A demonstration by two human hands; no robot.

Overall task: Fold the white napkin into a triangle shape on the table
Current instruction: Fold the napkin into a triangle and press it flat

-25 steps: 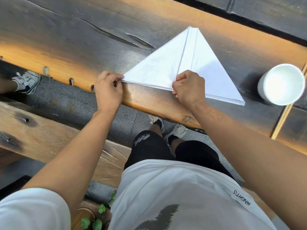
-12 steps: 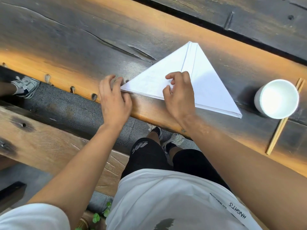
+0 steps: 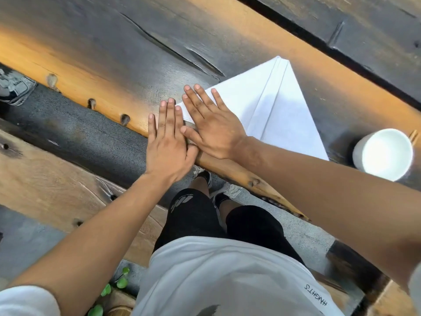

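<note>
Seen from the head camera, a white napkin [image 3: 280,110] folded into a triangle lies on the dark wooden table [image 3: 114,53]. The left hand [image 3: 168,144] and right hand [image 3: 214,128] press flat, fingers spread and grasping nothing, on its left corner; a white cup [image 3: 385,153] stands at right.

The right hand [image 3: 213,131] lies flat over the napkin's [image 3: 280,110] left corner, so that tip is hidden, and the left hand [image 3: 167,142] covers the table edge [image 3: 102,87] right beside it. A stick [image 3: 413,136] barely pokes out behind the white cup [image 3: 383,154], too little showing to tell what it is
</note>
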